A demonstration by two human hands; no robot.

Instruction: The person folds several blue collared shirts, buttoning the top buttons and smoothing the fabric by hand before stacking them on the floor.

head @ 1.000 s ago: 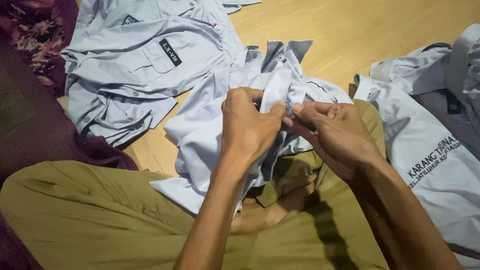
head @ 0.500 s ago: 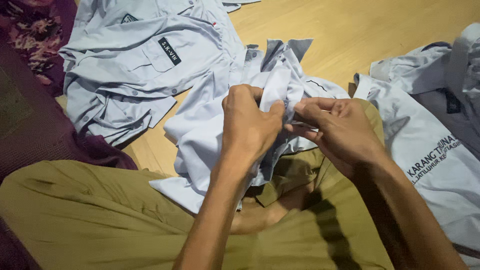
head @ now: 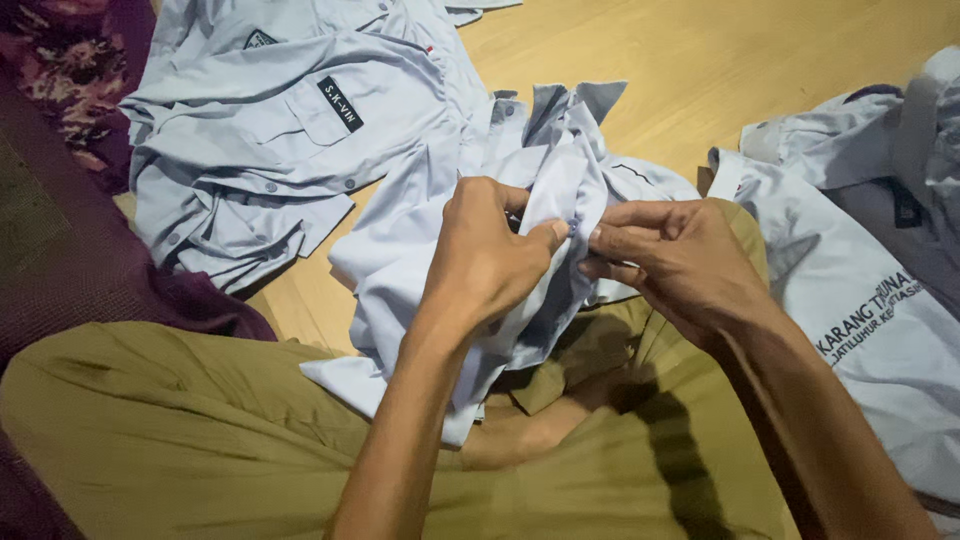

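— What are the hands doing?
— The left hand (head: 480, 262) and right hand (head: 672, 262) both pinch a fold of the crumpled pale blue shirt (head: 470, 240), thumbs nearly meeting.
— Where's that shirt?
— Draped over the olive trousers (head: 200, 440), spilling onto the wooden floor (head: 720, 70), near another shirt (head: 290, 130).

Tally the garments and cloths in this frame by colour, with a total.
Pale blue-grey shirts: 3, held by left hand and right hand, on floor upper left, far right
Olive trousers: 1
Maroon cloth: 1
Total: 5
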